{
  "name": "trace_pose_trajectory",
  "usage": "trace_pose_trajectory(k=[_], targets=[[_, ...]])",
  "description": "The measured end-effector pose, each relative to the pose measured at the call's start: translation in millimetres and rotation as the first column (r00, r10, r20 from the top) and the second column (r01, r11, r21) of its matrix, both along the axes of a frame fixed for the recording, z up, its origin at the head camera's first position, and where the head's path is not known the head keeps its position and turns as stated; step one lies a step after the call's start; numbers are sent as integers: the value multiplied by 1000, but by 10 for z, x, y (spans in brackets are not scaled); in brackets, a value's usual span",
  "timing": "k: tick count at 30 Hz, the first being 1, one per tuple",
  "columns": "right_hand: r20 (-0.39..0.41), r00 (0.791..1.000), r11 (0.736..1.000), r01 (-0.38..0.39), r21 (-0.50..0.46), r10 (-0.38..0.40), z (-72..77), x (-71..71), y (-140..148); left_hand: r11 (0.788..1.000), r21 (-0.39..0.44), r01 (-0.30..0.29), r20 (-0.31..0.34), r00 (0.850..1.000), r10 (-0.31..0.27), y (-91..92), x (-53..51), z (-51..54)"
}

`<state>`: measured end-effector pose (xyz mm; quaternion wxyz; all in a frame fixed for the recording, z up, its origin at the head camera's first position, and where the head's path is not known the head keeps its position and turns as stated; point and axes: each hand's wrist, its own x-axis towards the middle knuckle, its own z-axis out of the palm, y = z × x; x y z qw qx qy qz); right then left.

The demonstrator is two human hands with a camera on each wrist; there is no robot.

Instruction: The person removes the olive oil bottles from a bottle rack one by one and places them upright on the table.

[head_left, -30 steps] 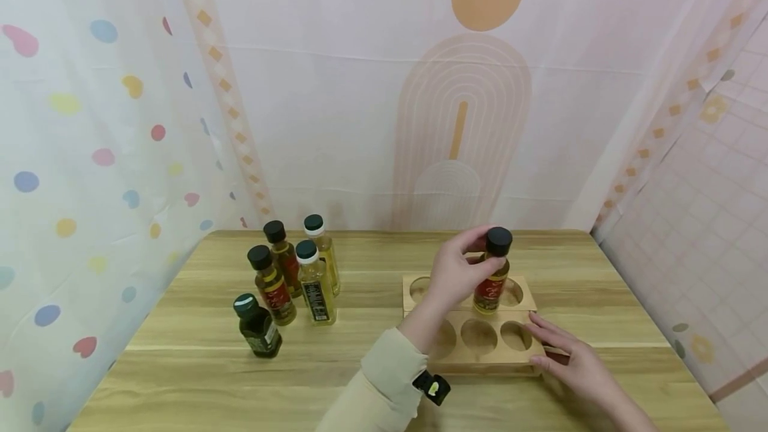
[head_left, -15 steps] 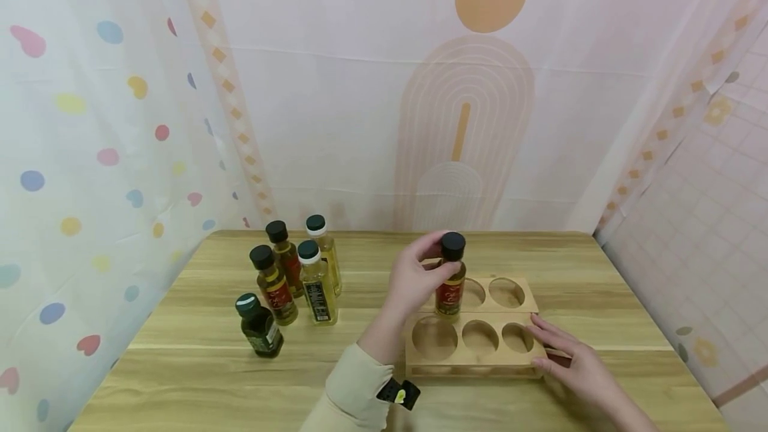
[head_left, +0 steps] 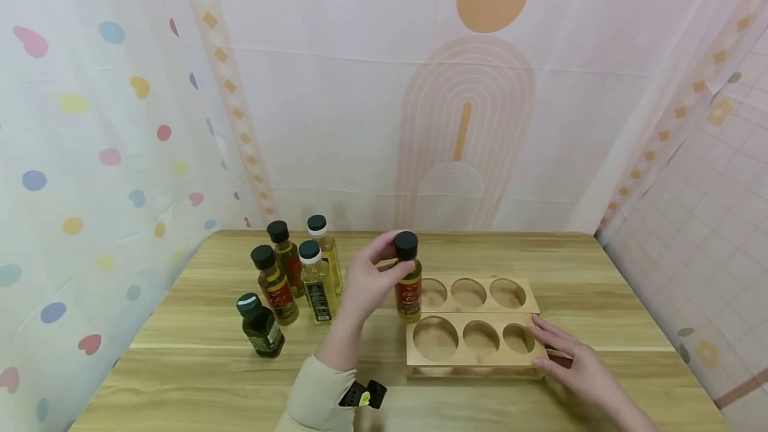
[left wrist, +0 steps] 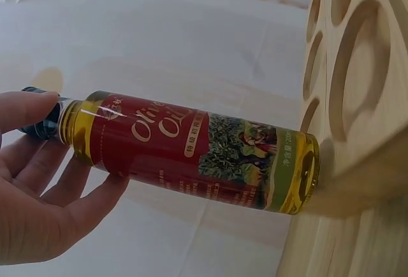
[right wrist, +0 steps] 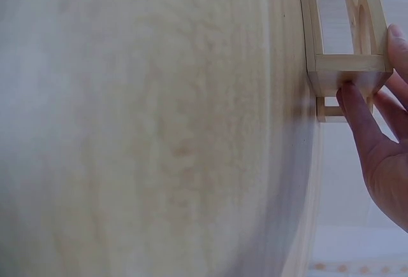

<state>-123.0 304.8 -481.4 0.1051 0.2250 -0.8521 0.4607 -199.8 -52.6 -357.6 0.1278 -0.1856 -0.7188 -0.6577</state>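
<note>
By its black-capped neck, my left hand (head_left: 371,279) holds an upright olive oil bottle (head_left: 409,292). In the left wrist view the bottle (left wrist: 191,153) shows a red label, with the thumb (left wrist: 29,108) on the cap and the fingers beneath the neck. The bottle's base is beside the left end of a two-tier wooden rack (head_left: 459,357) with round holes; whether they touch is unclear. At the rack's right end rests my right hand (head_left: 576,360). In the right wrist view its fairly straight fingers (right wrist: 360,114) touch the end panel (right wrist: 347,76).
Left of the rack stand two red-labelled bottles (head_left: 279,295), two pale oil bottles with dark green caps (head_left: 320,292) and a small dark bottle (head_left: 264,333). The wooden table (head_left: 198,379) meets a patterned curtain (head_left: 336,119) at its back.
My left hand has carried the olive oil bottle leftward, from over the rack's upper tier to its left end. The right hand stays at the rack's right end.
</note>
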Motion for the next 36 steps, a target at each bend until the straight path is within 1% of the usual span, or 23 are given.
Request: trace_pose_trajectory(k=[4,9,16,18,21,25,27,31,36], targets=[[-8,1000,1000,-10,-10,10,2,0,-4,999,-14,-34,16,999,34,-134,11,-17],[-4,1000,1000,-12,-8,12,8,5,-3,995,-50,-88,43,995,91,-270,24,-75],[9,1000,1000,-7,-5,7,21,10,-11,989,-60,-135,49,989,138,-453,57,-160],[13,1000,1000,-5,-6,5,21,7,-11,988,-61,-144,52,988,147,-505,81,-177],[15,1000,1000,1,0,-1,21,6,-7,984,-77,-159,73,984,165,-599,116,-214],[19,1000,1000,1,5,-1,30,14,1,974,-131,-186,106,974,200,-747,179,-280],[24,1000,1000,1,5,-1,37,22,10,970,-156,-189,108,972,207,-812,209,-311],[42,999,1000,9,6,-9,43,38,26,965,-175,-196,100,971,215,-922,254,-358],[53,998,1000,18,14,-19,40,34,41,947,-224,-230,100,961,257,-1040,295,-385]])
